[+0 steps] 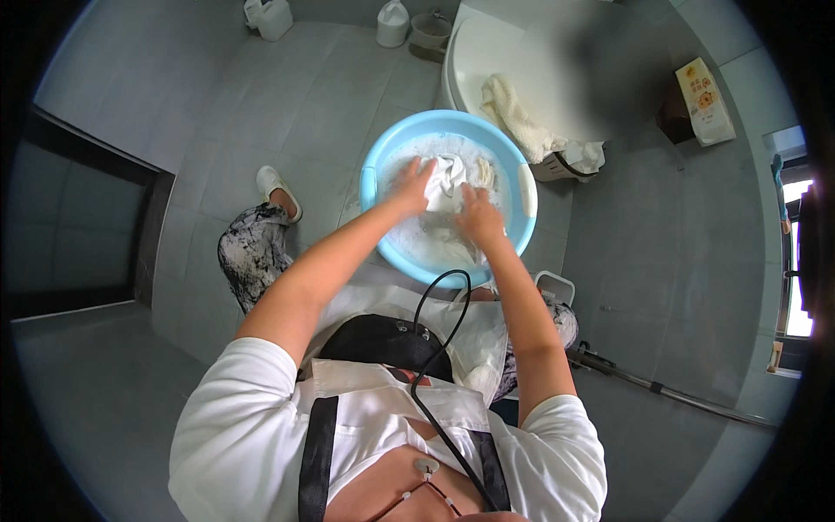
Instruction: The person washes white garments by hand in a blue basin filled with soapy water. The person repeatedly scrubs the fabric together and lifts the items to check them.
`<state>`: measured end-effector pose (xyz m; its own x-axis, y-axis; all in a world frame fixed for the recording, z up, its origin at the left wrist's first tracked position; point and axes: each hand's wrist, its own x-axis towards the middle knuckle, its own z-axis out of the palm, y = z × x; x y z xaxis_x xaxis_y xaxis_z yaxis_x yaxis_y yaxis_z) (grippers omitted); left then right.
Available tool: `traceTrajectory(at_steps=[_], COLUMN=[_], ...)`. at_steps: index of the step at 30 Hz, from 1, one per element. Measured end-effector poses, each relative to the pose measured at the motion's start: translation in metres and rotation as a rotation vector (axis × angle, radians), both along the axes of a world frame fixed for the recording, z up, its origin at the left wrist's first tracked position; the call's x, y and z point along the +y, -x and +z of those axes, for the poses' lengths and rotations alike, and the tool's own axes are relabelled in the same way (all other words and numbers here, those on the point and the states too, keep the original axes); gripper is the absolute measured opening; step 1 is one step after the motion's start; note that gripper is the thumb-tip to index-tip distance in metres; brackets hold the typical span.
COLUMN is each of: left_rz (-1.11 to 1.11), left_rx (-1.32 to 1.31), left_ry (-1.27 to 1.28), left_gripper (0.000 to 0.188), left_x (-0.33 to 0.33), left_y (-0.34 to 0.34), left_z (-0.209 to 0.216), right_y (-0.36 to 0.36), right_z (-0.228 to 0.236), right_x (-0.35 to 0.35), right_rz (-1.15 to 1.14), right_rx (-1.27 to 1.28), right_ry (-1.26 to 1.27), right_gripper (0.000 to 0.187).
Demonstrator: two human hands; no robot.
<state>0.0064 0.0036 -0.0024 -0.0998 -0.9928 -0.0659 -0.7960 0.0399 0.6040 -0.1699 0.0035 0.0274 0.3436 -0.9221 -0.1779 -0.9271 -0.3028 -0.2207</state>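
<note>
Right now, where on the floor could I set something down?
Bare floor lies between the white shoe, blue basin and white jugs; another patch between shoe and dark door. Crowded: beside the towel and basket, and inside the basin, around the left hand, the right hand and white cloth.

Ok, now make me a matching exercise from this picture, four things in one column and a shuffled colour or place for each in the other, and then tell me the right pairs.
Things
1. Basin
2. Cloth in the basin
3. Cable
4. Pole

Descriptions
A. Black, looping in front of the person's body
B. Partly silver, slanting at the right of the picture
C. Light blue and round
D. White, between the left hand and the right hand

Right pairs: 1-C, 2-D, 3-A, 4-B
</note>
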Motion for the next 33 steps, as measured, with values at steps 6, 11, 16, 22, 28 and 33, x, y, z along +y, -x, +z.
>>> traceTrajectory(at_steps=[6, 11, 16, 22, 28, 33], left_rz=[-0.153, -0.346, -0.249, 0.215, 0.652, 0.414], left_rx=[-0.315, -0.697, -0.214, 0.590, 1.355, 1.765], left_ry=[-0.112, -0.330, -0.234, -0.247, -0.576, -0.623], left_gripper=[0.062, 0.043, 0.034, 0.038, 0.047, 0.055], left_x=[0.001, -0.030, -0.020, -0.016, 0.004, -0.022], left_y=[0.021, 0.022, 0.009, 0.001, 0.008, 0.007], left_z=[-0.019, -0.133, -0.055, -0.058, 0.026, 0.031], right_y=[-0.018, -0.009, -0.001, -0.003, -0.004, -0.025], right_z=[-0.045, -0.102, -0.118, -0.051, 0.013, 0.069], right_x=[-0.004, -0.019, -0.021, -0.026, -0.027, 0.001], right_rz=[0.123, 0.250, 0.256, 0.042, -0.330, -0.055], right_rx=[0.291, 0.251, 0.187, -0.209, -1.332, -1.388], right_ry=[-0.119, 0.066, -0.002, -0.111, -0.472, -0.425], right_gripper=[0.041, 0.037, 0.035, 0.034, 0.034, 0.032])
